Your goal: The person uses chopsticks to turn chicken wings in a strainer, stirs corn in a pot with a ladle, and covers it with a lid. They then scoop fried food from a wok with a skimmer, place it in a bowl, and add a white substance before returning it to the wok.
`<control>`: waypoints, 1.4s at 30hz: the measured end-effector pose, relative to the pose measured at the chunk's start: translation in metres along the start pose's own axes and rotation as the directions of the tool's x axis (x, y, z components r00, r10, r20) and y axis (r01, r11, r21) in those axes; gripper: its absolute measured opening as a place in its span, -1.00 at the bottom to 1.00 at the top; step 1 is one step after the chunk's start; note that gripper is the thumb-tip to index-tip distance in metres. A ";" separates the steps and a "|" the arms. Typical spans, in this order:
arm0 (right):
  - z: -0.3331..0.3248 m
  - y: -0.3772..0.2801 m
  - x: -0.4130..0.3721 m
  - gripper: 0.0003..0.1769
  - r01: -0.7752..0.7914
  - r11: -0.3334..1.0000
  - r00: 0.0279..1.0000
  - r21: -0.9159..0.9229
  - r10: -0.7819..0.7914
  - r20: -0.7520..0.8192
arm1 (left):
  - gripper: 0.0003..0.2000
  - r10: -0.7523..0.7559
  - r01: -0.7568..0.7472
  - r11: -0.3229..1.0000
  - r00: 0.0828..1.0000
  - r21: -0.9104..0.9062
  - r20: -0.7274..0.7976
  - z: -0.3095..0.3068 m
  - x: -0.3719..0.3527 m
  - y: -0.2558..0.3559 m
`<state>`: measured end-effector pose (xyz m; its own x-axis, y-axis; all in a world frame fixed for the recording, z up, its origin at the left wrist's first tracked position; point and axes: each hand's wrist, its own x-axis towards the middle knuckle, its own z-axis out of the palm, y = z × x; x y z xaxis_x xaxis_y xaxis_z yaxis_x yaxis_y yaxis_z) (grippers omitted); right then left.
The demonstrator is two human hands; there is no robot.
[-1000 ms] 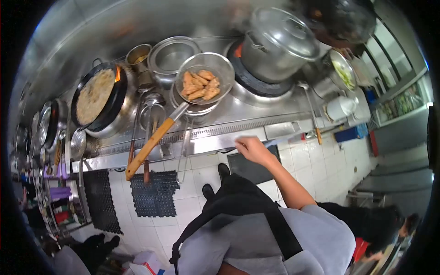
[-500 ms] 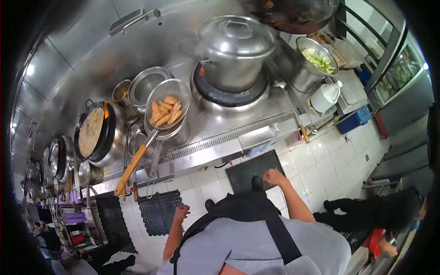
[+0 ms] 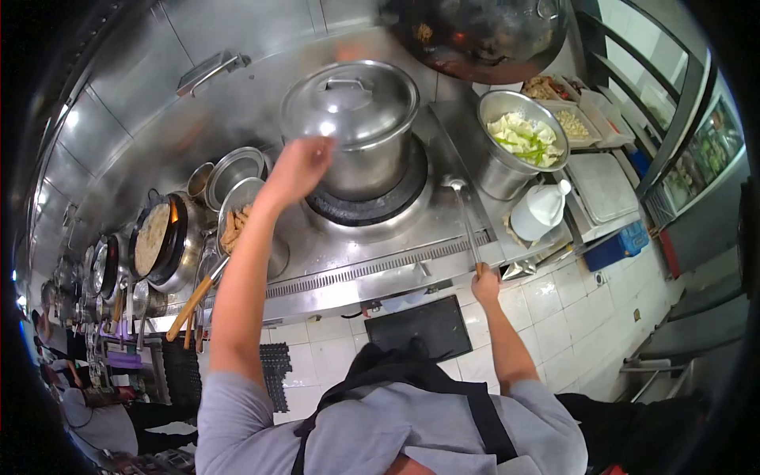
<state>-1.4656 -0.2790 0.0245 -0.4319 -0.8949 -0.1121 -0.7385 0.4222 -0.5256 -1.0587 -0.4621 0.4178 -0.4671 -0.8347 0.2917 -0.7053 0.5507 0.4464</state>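
Observation:
My left hand (image 3: 305,170) is raised at the left side of the large lidded pot (image 3: 360,146), its fingers curled near the rim; whether they touch it is unclear. The pot sits on a black burner ring (image 3: 372,207). At the counter's front edge, my right hand (image 3: 486,283) is wrapped round the wooden handle of a long ladle (image 3: 467,218), whose bowl rests on the steel top. Behind my left forearm, a strainer with brown fried pieces (image 3: 233,228) lies over a metal container, partly hidden.
Right of the ladle stand a steel pot of cut cabbage (image 3: 524,136) and a white jug (image 3: 540,210). A dark wok (image 3: 483,36) hangs above. At left, a wok with a pale flat food (image 3: 153,240) sits near flame. Other people are at lower left.
My left hand has risen from low over the floor to the pot's side. My right hand has moved forward and taken hold of the ladle handle. The view has shifted.

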 end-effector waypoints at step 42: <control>-0.246 0.159 -0.157 -0.68 -0.100 0.790 0.782 0.604 0.438 -0.443 | -0.62 0.297 -0.356 0.923 0.901 0.149 0.316 0.336 0.400 0.238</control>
<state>-1.6424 -0.0357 0.1657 -0.8908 -0.4509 0.0558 -0.2276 0.3365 -0.9138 -1.5925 -0.6637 0.3566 -0.7987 -0.5879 0.1279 -0.5638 0.8056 0.1822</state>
